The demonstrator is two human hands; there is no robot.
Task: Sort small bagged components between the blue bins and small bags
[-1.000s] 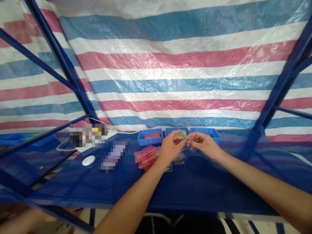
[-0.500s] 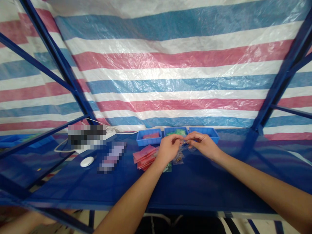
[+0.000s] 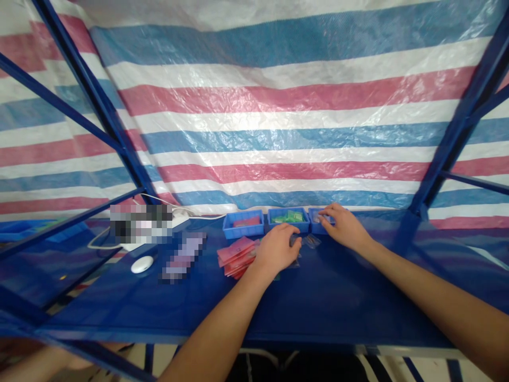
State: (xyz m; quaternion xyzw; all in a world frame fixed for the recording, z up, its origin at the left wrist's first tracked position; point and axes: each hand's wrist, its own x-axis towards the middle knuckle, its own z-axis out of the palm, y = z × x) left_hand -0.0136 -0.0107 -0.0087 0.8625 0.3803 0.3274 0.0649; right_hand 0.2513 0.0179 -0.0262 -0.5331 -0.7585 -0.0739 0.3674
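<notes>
My left hand hovers low over the table with thumb and forefinger apart, holding nothing that I can see. Under and beside it lie small clear plastic bags, partly covered by the hand. My right hand is at the right-hand blue bin, its fingertips pinched on a small clear plastic bag. Another clear bag with small dark pieces rests in front of that bin. Left of my left hand is a stack of red packets.
A blue bin holds red packets; the middle bin holds green packets. A white round object, a blurred-out flat item and a white cable lie left. Blue frame posts flank the table. Another person's arm shows lower left.
My hands, together over the clear bags before, have parted. The right has moved to the right-hand bin; the left has opened and dropped slightly. A clear bag now shows in front of that bin.
</notes>
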